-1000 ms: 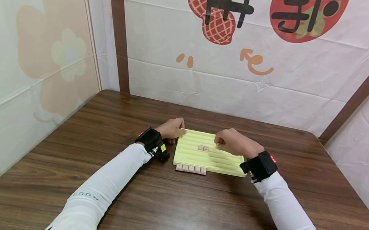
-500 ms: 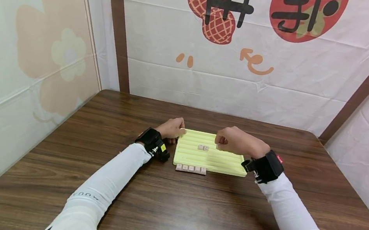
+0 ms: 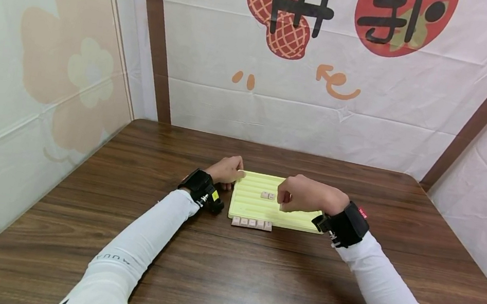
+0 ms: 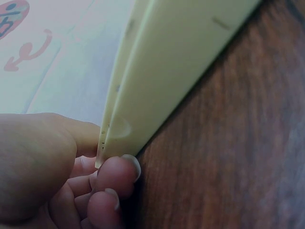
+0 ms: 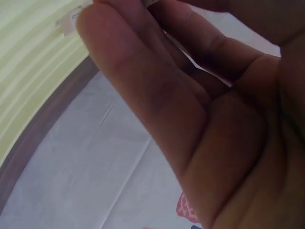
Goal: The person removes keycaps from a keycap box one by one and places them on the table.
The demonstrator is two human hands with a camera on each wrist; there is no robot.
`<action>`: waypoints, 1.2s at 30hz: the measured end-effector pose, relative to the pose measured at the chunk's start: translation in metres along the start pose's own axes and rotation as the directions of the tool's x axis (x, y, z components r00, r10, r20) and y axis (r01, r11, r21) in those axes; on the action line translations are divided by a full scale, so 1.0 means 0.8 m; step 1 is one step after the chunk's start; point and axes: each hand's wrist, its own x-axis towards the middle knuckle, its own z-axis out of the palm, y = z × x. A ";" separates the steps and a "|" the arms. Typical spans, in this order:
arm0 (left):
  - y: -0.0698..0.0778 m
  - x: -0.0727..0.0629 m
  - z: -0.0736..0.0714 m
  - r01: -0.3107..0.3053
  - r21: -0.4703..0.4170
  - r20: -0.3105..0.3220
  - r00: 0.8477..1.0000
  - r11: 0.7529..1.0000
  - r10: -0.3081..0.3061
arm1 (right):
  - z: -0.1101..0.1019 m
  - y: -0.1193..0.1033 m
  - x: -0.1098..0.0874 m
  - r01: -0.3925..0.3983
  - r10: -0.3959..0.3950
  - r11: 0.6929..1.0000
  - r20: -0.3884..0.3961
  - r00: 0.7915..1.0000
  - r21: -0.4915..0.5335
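Observation:
A pale yellow ridged keycap tray lies on the table. At its far left corner my left hand grips the edge, thumb on the rim and fingertips against the outer side in the left wrist view. Two beige keycaps sit side by side on a middle ridge. Just right of them my right hand is over the tray, its thumb and fingers pinching a small pale keycap that is mostly hidden. In the right wrist view one seated keycap shows beyond the fingers.
A row of several beige keycaps stands along the tray's front edge, toward its left. The dark wood table runs back to a printed white cloth wall, with cloth at both sides too.
My right hand has come slightly toward me and left over the tray, lower in the head view. My left hand, the tray and the seated keycaps stay where they were.

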 end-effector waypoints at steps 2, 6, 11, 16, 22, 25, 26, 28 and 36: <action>0.001 -0.002 0.000 -0.006 0.000 0.000 1.000 1.000 0.006 | 0.004 -0.003 0.002 -0.003 0.003 1.000 0.026 1.000 -0.005; 0.003 -0.008 0.001 -0.018 0.005 -0.007 1.000 1.000 0.018 | 0.010 -0.009 0.008 0.006 -0.006 1.000 0.083 0.997 0.001; 0.005 -0.009 0.001 -0.020 0.013 -0.016 1.000 1.000 0.020 | 0.018 -0.014 0.014 -0.007 0.006 1.000 0.124 0.992 0.009; 0.000 0.000 0.001 0.001 0.005 -0.004 1.000 1.000 -0.001 | 0.023 -0.012 0.018 -0.018 0.015 1.000 0.131 0.991 0.023; -0.002 0.001 0.000 -0.011 0.002 -0.001 1.000 1.000 0.011 | 0.028 -0.012 0.022 -0.011 0.011 1.000 0.129 0.992 -0.001; -0.004 0.002 0.000 -0.008 -0.004 -0.001 1.000 1.000 0.008 | 0.029 -0.014 0.023 -0.007 0.009 1.000 0.133 0.991 -0.012; -0.004 0.002 0.000 -0.004 -0.006 -0.001 1.000 1.000 0.004 | 0.029 -0.016 0.023 -0.007 0.009 1.000 0.136 0.991 -0.012; -0.005 0.002 0.000 0.000 -0.004 -0.002 1.000 1.000 0.000 | 0.030 -0.018 0.023 -0.009 0.011 1.000 0.146 0.989 -0.011; 0.000 -0.005 -0.002 -0.014 0.010 -0.001 1.000 1.000 0.014 | 0.033 -0.025 0.023 -0.030 0.039 0.998 0.153 0.987 -0.059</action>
